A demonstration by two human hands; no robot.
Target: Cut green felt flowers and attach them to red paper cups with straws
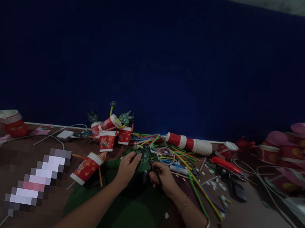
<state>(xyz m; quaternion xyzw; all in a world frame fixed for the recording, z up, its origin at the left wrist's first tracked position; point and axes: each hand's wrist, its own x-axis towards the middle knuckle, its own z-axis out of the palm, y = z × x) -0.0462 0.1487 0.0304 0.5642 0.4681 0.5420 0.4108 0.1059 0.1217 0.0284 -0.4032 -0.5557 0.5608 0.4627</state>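
Observation:
My left hand [127,168] pinches a dark green piece of paper [143,156] with pale line drawings on it. Closed round what look like dark-handled scissors [159,175] is my right hand [165,178], just right of the paper; the blades are hard to make out in the dim light. Under both hands spreads a large green surface [113,212], whose material I cannot tell. Left of my left hand, a red paper cup [86,168] leans over with orange sticks beside it. Beyond it, several red cups [107,140] bear sticks and green paper cutouts [125,117].
Coloured sticks [190,166] lie scattered behind and right of my hands, among white scraps. A row of nested paper cups [191,144] lies on its side. Stacked red cups with pink discs [303,145] and cables stand right. A blue panel [161,61] closes off the back.

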